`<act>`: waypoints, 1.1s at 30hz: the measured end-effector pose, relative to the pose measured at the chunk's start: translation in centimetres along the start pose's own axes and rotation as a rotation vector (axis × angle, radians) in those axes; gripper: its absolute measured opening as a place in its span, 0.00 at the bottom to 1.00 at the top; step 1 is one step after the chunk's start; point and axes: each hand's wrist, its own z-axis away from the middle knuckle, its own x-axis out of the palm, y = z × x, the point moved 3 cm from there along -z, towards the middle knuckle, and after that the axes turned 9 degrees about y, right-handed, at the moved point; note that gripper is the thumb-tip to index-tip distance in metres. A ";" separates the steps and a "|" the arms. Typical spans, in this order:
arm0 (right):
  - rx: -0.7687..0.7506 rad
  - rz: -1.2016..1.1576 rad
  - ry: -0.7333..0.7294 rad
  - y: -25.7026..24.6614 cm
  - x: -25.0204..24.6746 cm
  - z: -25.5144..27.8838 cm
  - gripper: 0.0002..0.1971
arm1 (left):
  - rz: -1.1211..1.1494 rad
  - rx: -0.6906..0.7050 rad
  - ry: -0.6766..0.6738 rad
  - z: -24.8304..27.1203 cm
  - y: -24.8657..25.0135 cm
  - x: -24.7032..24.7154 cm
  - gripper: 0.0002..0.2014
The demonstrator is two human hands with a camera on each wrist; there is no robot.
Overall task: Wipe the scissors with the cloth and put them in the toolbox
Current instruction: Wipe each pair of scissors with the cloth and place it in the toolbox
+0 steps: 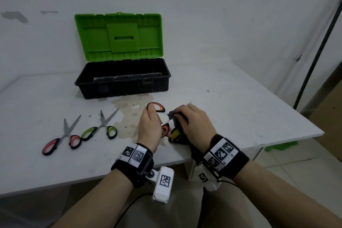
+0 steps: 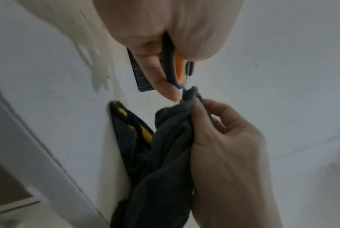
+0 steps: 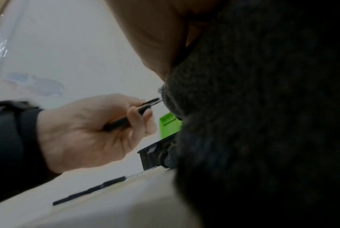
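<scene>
Both hands meet just above the near edge of the worktop [image 1: 231,98]. Left hand [image 1: 149,128] curls its fingers round the handles of the orange scissors [image 1: 157,107], thumb through one loop, blades spread. Right hand [image 1: 195,124] clutches the dark cloth [image 2: 165,154] bunched over one blade — the blade itself looks wrapped, though blur hides most of it. Cloth trails down to the surface, its yellow-marked end lying there. Behind, the toolbox [image 1: 122,81] stands open, green lid up. Two more pairs lie well apart to the left — pink scissors [image 1: 63,139] beside green scissors [image 1: 100,128].
</scene>
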 end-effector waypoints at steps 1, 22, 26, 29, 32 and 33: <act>0.052 0.016 0.013 0.7 -0.3 -0.3 0.09 | 0.009 -0.007 0.012 0.0 0.0 -0.2 0.22; 0.013 -0.003 0.120 1.4 -3.0 -0.9 0.04 | 0.009 -0.016 0.033 -0.7 0.0 -0.9 0.22; -0.084 -0.044 -0.040 0.3 -1.7 0.0 0.06 | 0.037 0.006 0.016 -0.3 0.5 -0.1 0.21; -0.031 0.009 -0.053 2.0 -1.6 -0.5 0.05 | 0.050 0.015 0.042 -0.7 0.6 -0.6 0.21; 0.098 0.066 -0.033 4.7 -2.5 -1.6 0.04 | 0.081 -0.037 0.108 -2.1 0.6 -1.7 0.19; 0.131 0.074 -0.010 5.4 -2.9 -2.3 0.03 | 0.105 -0.053 0.122 -2.5 0.6 -1.9 0.18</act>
